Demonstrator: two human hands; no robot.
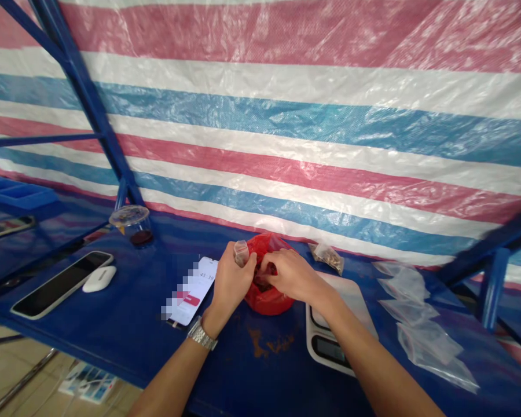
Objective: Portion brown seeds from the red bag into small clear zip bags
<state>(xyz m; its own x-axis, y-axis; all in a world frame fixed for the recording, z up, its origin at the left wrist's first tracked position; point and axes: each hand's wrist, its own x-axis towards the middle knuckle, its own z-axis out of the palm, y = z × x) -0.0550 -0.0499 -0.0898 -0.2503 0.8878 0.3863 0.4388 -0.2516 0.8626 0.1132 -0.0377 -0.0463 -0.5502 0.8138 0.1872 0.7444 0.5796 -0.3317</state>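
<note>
A red plastic bag [267, 304] stands on the blue table with its mouth open, small dark brown pieces [263, 281] showing inside. My left hand [234, 275] is closed around a small clear plastic bag [241, 253] at the red bag's left rim. Over the mouth of the red bag, my right hand [289, 272] reaches in from the right with its fingers pinched together. What those fingertips hold is too small to make out. Under my right forearm lies a white kitchen scale [356, 295], partly covered.
A filled clear bag [327, 256] lies behind the scale, and several flat zip bags [429, 341] lie right. Leftward are a lit phone [195, 292], a dark phone [63, 284], a white earbud case [99, 278] and a lidded plastic cup [132, 226]. Striped sheeting [286, 133] hangs behind.
</note>
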